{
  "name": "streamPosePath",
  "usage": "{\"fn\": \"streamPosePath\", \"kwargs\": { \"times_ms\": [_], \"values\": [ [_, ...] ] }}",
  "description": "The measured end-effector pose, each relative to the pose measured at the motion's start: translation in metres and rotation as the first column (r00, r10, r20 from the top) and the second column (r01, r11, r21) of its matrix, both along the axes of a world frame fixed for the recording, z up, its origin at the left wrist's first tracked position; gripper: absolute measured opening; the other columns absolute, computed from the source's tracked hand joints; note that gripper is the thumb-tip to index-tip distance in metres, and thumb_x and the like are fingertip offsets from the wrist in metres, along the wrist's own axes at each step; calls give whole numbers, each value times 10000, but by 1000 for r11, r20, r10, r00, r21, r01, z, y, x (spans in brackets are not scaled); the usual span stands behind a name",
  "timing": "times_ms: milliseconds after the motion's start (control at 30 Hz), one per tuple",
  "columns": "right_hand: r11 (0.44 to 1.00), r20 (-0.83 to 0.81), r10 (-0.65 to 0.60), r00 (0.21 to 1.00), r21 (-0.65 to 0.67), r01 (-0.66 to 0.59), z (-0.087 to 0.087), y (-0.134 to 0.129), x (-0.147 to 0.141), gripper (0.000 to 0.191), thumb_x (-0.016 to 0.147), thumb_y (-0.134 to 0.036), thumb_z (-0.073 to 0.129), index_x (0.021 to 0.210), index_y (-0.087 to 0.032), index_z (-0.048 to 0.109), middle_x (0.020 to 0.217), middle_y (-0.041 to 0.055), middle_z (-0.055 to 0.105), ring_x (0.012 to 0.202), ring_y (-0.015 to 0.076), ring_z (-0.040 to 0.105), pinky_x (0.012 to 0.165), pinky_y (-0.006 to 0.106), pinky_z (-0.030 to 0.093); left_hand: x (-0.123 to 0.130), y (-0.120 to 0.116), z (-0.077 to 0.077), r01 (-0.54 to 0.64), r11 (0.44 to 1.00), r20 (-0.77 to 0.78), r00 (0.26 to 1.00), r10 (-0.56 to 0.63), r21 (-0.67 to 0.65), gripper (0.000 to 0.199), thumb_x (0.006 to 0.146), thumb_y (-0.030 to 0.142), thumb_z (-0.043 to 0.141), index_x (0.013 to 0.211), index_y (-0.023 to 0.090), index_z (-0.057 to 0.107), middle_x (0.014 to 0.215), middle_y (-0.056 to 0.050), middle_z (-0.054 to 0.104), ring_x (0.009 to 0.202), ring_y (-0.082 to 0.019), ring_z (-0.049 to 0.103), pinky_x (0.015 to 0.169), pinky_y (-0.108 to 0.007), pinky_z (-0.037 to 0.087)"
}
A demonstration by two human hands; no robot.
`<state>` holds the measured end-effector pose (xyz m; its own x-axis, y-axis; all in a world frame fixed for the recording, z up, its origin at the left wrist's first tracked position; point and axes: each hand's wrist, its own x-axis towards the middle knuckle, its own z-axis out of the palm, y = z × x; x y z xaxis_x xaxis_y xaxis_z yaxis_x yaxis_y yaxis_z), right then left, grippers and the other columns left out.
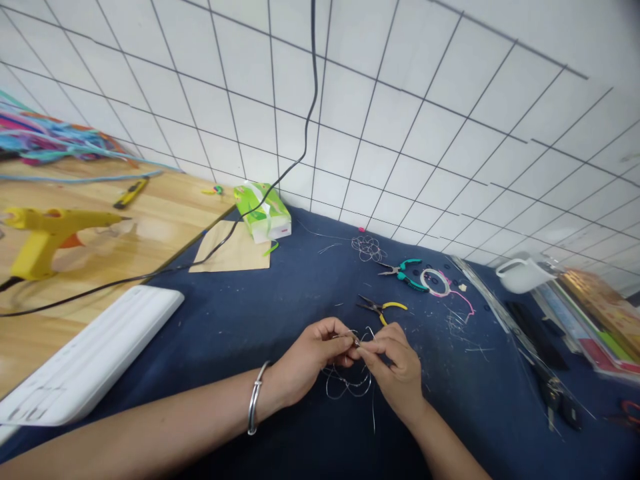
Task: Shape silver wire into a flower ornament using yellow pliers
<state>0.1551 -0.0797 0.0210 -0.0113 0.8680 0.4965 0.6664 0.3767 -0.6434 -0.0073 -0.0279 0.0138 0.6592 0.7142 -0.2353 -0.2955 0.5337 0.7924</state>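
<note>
Thin silvery wire bent into loops [349, 385] hangs below my fingertips, and one loose end trails downward. My left hand [313, 357], with a silver bangle [255, 399] at the wrist, pinches the wire between thumb and fingers. Touching it at the fingertips, my right hand [393, 363] also pinches the wire. Just beyond my hands lie yellow-handled pliers [383, 308]. Farther back are teal-handled pliers [405, 272] and a second looped wire piece [367, 249].
A wire ring with pink cord [436, 283] and wire scraps lie right on the blue table cover [220, 327]. Left are a yellow glue gun [55, 237], a cutter [131, 193] and a white board [95, 353]. A green tissue pack [263, 210] stands behind; a black cable [305, 143] hangs down.
</note>
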Motion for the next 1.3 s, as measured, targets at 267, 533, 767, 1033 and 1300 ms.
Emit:
{"fn": "streamPosePath", "kwargs": {
  "times_ms": [267,533,767,1033,1300],
  "values": [
    [999,-3,-15,1000,31,15,-1,-2,-1,68,762,-162,602,730,-212,637,653,0,537,660,142,506,691,347,420,1,0,-2,-45,995,-35,998,48,87,116,771,245,604,747,142,556,705,-29,628,652,-125,556,649,-261,415],
    [999,6,-10,1000,39,10,0,-2,-2,67,754,-139,612,711,-189,622,645,3,521,652,138,494,672,335,417,1,2,-5,-100,983,-64,992,111,153,99,775,222,596,748,147,537,706,-9,595,674,-119,530,654,-252,400],
    [1000,14,-15,1000,22,15,-3,-2,-5,74,770,-147,595,712,-191,612,647,-1,519,649,134,492,693,342,417,1,1,-7,-128,977,-82,986,143,171,98,767,204,602,751,155,519,698,10,564,664,-105,504,632,-234,385],
    [999,20,-24,1000,39,23,-5,-5,-5,76,759,-131,606,718,-194,609,660,2,525,653,136,487,680,340,413,2,-1,-6,-127,968,-125,980,157,216,131,754,223,621,728,157,511,683,28,527,647,-89,463,622,-221,366],
    [999,19,-25,1000,46,24,-6,-4,-5,86,751,-119,618,728,-202,618,661,1,528,660,136,481,675,336,414,2,-3,-7,-117,958,-140,978,158,261,118,761,208,603,713,153,511,681,31,521,638,-87,444,621,-217,358]
  ]
}}
